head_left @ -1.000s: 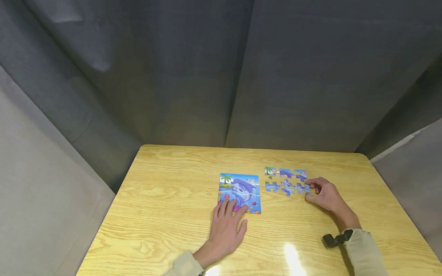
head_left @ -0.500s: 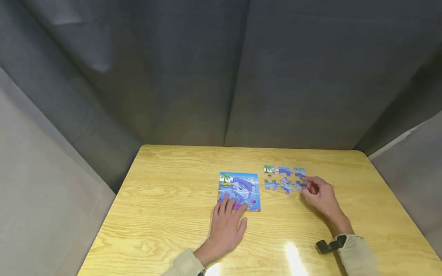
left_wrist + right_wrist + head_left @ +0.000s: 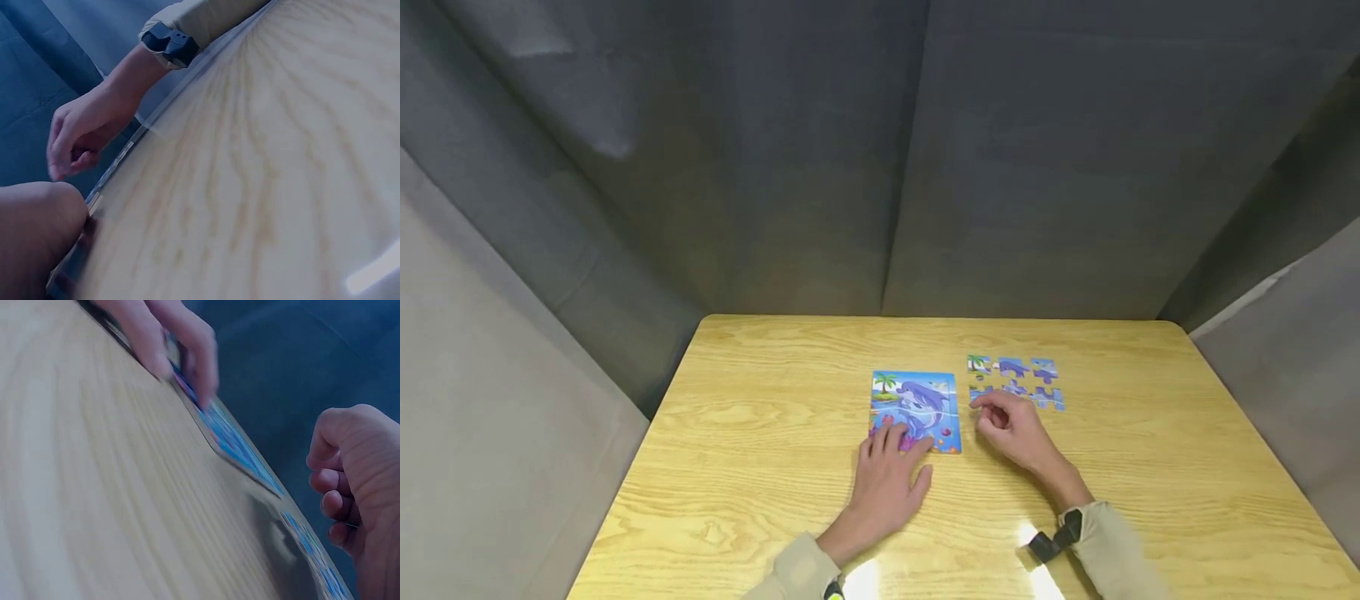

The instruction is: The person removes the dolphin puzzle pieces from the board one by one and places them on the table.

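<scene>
Behind everything we see a dark grey curtain (image 3: 775,167), and before it a wood-grained table (image 3: 745,458), whose flat top lets thin things lie level. The left hand (image 3: 883,487) rests palm down, fingers straight and spread, with its tips on the near edge of the picture board (image 3: 925,400); we judge that this light press keeps the board from sliding. The right hand (image 3: 1018,433) is just beside the board, over part of the nearer row of loose pieces (image 3: 1043,369). Its fingers are curled inward, and we find nothing between them in any view. We take the pieces to be laid out to the right of the board so that the right hand can reach them easily, in two rows so that each can be told apart.

The board lies flat near the middle of the table, almost square and bright blue, printed with a purple dolphin, a palm tree in its far left corner and reddish sea life along the edge that the fingers partly cover. The pieces are thin, knobbed and glossy-coloured, and they repeat that picture: we recognise a palm-tree piece (image 3: 977,364) and a dolphin-head piece (image 3: 1012,367).
</scene>
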`<state>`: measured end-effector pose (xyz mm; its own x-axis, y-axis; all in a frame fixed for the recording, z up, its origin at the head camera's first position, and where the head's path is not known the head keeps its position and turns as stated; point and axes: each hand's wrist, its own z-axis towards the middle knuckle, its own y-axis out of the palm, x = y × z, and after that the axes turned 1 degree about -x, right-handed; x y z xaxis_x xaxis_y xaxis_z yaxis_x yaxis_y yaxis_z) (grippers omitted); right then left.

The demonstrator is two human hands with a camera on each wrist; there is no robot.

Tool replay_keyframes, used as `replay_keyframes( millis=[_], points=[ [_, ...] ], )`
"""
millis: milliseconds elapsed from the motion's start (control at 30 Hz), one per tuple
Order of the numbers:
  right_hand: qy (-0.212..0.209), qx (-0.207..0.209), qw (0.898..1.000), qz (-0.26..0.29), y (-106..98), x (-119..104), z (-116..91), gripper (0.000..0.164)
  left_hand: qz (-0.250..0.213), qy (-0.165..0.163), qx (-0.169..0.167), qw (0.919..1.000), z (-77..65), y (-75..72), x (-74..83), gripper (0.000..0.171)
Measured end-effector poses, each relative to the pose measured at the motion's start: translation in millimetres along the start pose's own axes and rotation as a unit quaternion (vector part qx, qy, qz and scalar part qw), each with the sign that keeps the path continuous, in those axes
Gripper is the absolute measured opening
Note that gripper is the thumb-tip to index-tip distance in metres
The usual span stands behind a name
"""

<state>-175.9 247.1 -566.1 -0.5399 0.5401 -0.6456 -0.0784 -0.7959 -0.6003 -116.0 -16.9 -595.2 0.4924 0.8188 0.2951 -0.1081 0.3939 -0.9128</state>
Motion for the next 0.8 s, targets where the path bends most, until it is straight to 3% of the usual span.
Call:
replay_keyframes(
  millis=[233,367,533,700,800],
  points=[
    [-0.029,-0.051,0.998,0.026,42.8,-22.7,14.0,0.029,0.005,-0.012,-0.017,0.9998,1.8,2.7,0.6,0.043],
    [-0.013,-0.104,0.994,0.026,61.0,-33.1,17.4,0.038,-0.033,-0.014,0.013,0.9992,2.1,-0.6,-5.5,0.040],
    [0.007,-0.167,0.986,-0.003,67.4,-44.5,19.2,0.050,-0.102,-0.026,0.049,0.9932,8.7,-12.3,-23.1,0.042],
    [-0.015,-0.204,0.977,-0.064,68.9,-51.4,23.4,0.051,-0.130,-0.041,0.022,0.9905,12.0,-20.2,-46.9,0.066],
    [-0.028,-0.220,0.970,-0.095,68.4,-53.8,25.1,0.048,-0.134,-0.031,-0.006,0.9905,13.6,-23.7,-63.0,0.079]
  ],
)
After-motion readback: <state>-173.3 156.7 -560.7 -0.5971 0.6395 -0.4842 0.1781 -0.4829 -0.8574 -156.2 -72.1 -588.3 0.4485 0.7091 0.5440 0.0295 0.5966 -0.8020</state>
